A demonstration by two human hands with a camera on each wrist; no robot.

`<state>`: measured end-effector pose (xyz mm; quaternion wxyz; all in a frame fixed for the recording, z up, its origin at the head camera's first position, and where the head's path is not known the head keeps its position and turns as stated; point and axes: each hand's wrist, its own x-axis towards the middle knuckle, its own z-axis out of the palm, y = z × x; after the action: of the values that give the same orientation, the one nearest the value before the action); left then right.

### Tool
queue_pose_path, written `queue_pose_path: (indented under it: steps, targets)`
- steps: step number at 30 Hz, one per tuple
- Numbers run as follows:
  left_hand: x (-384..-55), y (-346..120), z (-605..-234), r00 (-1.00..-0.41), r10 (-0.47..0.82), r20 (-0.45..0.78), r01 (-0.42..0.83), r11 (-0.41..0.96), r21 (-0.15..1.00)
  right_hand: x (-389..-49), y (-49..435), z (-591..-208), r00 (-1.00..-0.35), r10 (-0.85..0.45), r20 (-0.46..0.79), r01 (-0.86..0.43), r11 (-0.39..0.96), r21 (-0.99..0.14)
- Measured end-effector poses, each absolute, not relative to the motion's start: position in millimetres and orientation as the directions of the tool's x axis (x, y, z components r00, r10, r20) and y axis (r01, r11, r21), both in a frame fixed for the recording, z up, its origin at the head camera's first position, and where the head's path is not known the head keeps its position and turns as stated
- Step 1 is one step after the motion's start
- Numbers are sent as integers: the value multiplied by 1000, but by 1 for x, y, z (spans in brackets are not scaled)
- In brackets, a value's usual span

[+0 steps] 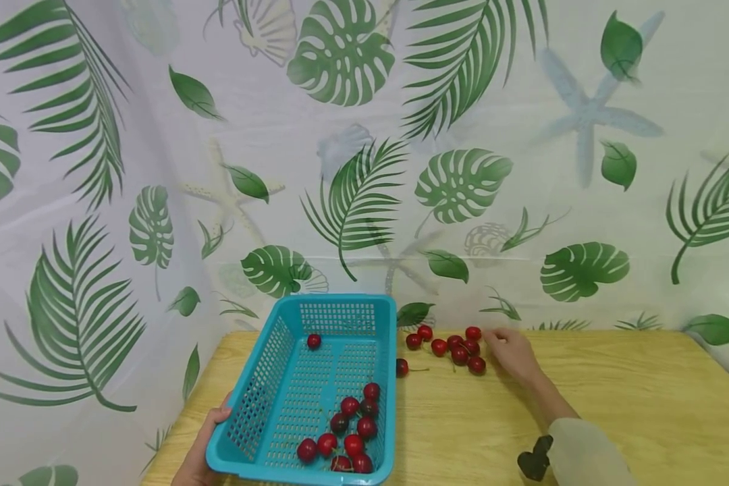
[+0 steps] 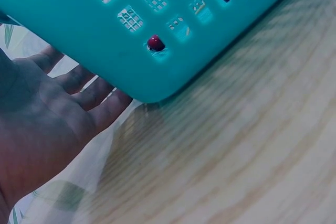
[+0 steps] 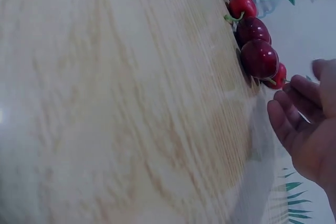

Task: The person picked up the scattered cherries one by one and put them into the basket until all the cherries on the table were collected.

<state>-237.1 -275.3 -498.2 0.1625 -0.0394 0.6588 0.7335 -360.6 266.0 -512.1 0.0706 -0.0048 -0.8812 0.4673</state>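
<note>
A blue plastic basket (image 1: 327,300) with perforated walls sits at the left of the table. My left hand (image 1: 205,439) grips its left side, thumb over the rim, while the fingers (image 2: 94,95) reach along the outside. Several red cherries (image 1: 354,445) lie in the basket's near right corner, and one cherry (image 1: 314,341) sits alone toward its far end. My right hand (image 1: 513,354) is at the right end of a loose cluster of cherries (image 1: 460,355) on the table. Its fingertips are close beside the endmost cherry (image 3: 278,76), by its stem, and the thumb stands apart from the fingers.
A single cherry with a stem (image 1: 402,367) lies against the basket's right side. The wooden table (image 1: 632,385) ends at a leaf-printed cloth (image 1: 498,128) hanging behind the cherries and along the left. A black object (image 1: 535,459) is at the right sleeve cuff.
</note>
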Motion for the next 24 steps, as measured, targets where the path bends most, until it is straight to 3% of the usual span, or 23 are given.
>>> queue_pose_path:
  steps: [4,9,24]
  targets:
    - [-238,-277,-499,-946,184,-267,-284,-74,956,-359,264,-511,-957,115,267,-142,616,-775]
    - [-239,-277,-500,-947,189,-261,-276,-61,959,-354,261,-505,-913,197,357,-156,640,-752]
    - [-237,-276,-499,-949,209,-238,-257,-70,964,-341,225,-472,-886,232,402,-283,417,-864]
